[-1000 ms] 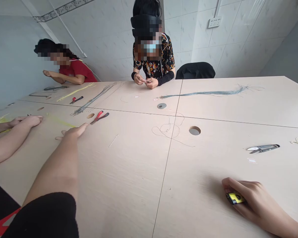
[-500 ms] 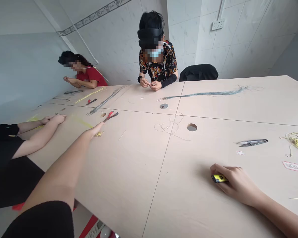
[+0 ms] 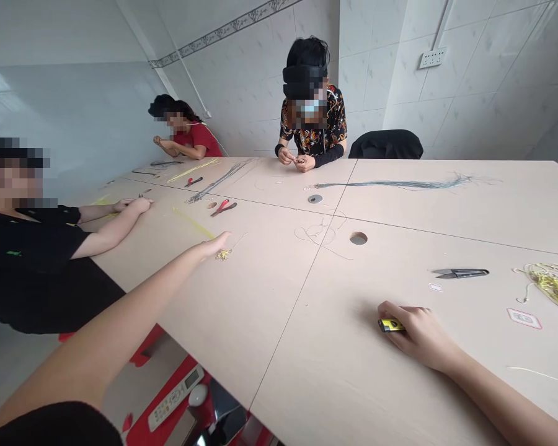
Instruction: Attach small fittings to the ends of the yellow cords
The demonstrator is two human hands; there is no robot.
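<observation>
1. The right hand (image 3: 421, 334) has its fingers (image 3: 390, 308) clamped around a small yellow case (image 3: 390, 325) on the surface (image 3: 307, 347), below and right of the round hole (image 3: 358, 238).
2. The left hand (image 3: 216, 246) stretches out, fingers together and gripping nothing, just beside a gold wire tangle (image 3: 223, 254), well left of that hole.

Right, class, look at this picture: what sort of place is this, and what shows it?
Probably a hand-assembly workroom: a person in a patterned shirt and others work at a long table, with red-handled pliers, a bundle of thin wires and thread snips laid out.
</observation>
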